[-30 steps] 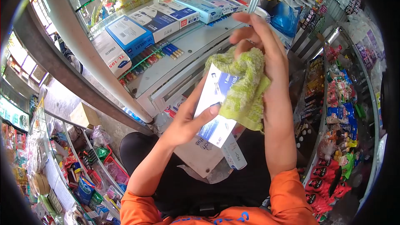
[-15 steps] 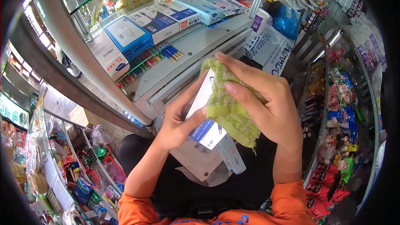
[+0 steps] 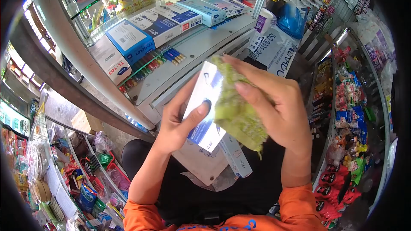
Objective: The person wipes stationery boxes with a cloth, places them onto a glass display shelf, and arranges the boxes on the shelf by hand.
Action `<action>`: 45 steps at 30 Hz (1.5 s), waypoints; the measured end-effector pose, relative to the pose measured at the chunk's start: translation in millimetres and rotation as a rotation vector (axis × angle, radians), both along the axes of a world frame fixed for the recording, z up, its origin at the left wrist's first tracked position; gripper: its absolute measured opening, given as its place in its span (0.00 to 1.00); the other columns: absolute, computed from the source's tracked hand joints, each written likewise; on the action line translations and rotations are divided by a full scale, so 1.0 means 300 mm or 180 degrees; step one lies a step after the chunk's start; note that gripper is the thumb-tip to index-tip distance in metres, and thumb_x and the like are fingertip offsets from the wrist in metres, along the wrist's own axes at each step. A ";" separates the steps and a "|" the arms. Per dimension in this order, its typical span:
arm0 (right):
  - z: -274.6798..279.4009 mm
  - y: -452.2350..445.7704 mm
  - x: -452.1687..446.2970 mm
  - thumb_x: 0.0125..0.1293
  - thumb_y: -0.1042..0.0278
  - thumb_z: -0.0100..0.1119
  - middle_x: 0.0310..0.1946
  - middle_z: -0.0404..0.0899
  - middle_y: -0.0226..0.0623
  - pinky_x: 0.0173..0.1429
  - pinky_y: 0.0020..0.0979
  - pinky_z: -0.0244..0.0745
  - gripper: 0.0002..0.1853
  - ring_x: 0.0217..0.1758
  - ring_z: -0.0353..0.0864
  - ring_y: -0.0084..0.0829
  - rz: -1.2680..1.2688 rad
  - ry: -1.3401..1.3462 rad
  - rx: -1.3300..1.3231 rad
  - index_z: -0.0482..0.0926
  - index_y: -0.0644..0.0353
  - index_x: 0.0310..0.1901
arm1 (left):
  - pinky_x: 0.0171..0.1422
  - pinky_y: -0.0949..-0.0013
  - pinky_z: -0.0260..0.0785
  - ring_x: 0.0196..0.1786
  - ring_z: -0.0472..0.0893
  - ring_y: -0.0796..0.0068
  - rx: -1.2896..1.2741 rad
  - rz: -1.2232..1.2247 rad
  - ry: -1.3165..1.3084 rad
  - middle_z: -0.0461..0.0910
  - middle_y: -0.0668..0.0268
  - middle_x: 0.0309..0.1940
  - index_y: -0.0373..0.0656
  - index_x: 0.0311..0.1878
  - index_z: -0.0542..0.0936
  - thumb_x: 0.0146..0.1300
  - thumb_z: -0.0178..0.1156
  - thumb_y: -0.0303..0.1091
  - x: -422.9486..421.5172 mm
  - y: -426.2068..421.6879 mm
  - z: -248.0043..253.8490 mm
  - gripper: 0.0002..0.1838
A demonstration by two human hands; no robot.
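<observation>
A white and blue cardboard box (image 3: 204, 90), marked VL-807 or similar, is tilted in my left hand (image 3: 177, 124). My left thumb lies across its face, and the other fingers are behind it. My right hand (image 3: 274, 107) grips a green, fuzzy cloth (image 3: 237, 117) with thumb and fingers. The cloth lies against the box's right side and hangs down past it. Below the hands, a light blue slim box (image 3: 236, 158) rests on a pale board (image 3: 199, 162) over my lap.
Ahead, a glass display case (image 3: 201, 47) holds a row of pen boxes, including a blue box (image 3: 128, 40), and several pens (image 3: 171, 55). Shelves of packaged goods (image 3: 349, 115) line the right; more packets (image 3: 87, 194) fill the left. A metal post (image 3: 81, 55) curves down at left.
The cloth and box have come slightly apart, so more of the box's face shows. My left hand has shifted a little left with the box.
</observation>
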State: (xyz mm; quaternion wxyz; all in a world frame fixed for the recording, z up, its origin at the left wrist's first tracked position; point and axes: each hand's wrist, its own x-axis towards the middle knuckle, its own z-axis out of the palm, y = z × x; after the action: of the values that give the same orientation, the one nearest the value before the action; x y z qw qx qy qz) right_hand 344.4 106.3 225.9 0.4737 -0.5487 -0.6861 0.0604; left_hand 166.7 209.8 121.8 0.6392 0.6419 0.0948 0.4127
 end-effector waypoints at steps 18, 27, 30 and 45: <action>-0.222 -0.010 0.034 0.75 0.69 0.51 0.74 0.65 0.54 0.79 0.46 0.57 0.25 0.74 0.69 0.48 -0.0721 -0.0417 0.1972 0.68 0.67 0.72 | 0.61 0.67 0.76 0.52 0.84 0.75 -0.2259 0.0285 -0.1287 0.83 0.63 0.51 0.39 0.60 0.74 0.76 0.58 0.42 0.272 -0.170 0.243 0.19; -0.186 -0.046 0.119 0.67 0.68 0.60 0.67 0.75 0.45 0.72 0.46 0.66 0.23 0.67 0.77 0.43 -0.0884 -0.1183 0.2158 0.80 0.62 0.63 | 0.57 0.68 0.78 0.48 0.84 0.77 -0.2316 0.0147 -0.0952 0.85 0.63 0.47 0.36 0.55 0.78 0.75 0.59 0.43 0.278 -0.190 0.254 0.19; -0.216 -0.045 0.117 0.66 0.67 0.61 0.65 0.79 0.38 0.73 0.43 0.65 0.22 0.66 0.78 0.40 -0.0564 -0.1650 0.2091 0.82 0.60 0.62 | 0.54 0.69 0.78 0.47 0.84 0.78 -0.2439 -0.0022 -0.1024 0.84 0.63 0.47 0.35 0.54 0.78 0.75 0.59 0.45 0.278 -0.180 0.260 0.20; -0.221 0.117 0.277 0.72 0.72 0.52 0.72 0.72 0.36 0.82 0.49 0.45 0.25 0.75 0.70 0.42 -0.1169 -0.0742 0.1860 0.74 0.54 0.70 | 0.41 0.67 0.90 0.49 0.88 0.58 -0.3280 -0.0480 -0.1079 0.80 0.48 0.57 0.38 0.66 0.71 0.78 0.52 0.36 0.239 -0.061 0.172 0.20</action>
State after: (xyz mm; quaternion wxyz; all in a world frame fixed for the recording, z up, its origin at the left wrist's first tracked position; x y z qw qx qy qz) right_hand 427.4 141.5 159.5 0.5321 -0.5075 -0.6138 -0.2873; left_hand 238.2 191.6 173.5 0.9050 0.1752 0.1340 0.3636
